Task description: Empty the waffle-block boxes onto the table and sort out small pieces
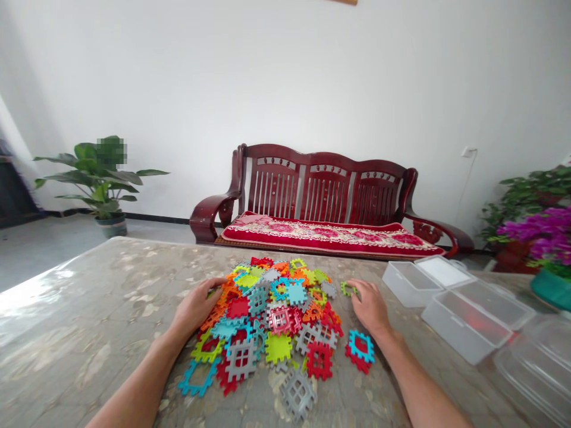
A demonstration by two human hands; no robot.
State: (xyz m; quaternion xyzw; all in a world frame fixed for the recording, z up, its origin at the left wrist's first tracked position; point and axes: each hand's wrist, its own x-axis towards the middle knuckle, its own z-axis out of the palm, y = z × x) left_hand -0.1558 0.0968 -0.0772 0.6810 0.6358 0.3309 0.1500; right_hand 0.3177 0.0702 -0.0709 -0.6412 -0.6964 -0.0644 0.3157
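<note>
A heap of plastic interlocking tiles (279, 348) in red, orange, lime green, blue and grey lies between my hands; some tiles are solid, others have window-like openings. At the heap's left edge my left hand (198, 306) is closed, with a bit of lime green showing between thumb and fingers; most of that piece is hidden. My right hand (369, 304), right of the heap, pinches a small lime-green interlocking tile (345, 289) just beyond the pile. Near my right wrist, a blue frame tile (366, 337) rests on a red tile (358, 360).
Clear plastic boxes (466, 339) with raised lids stand on the right of the patterned table (89, 333). A teal pot of purple flowers (553, 285) is at the far right. Beyond the table are a wooden bench (321, 184) and a potted plant (111, 226).
</note>
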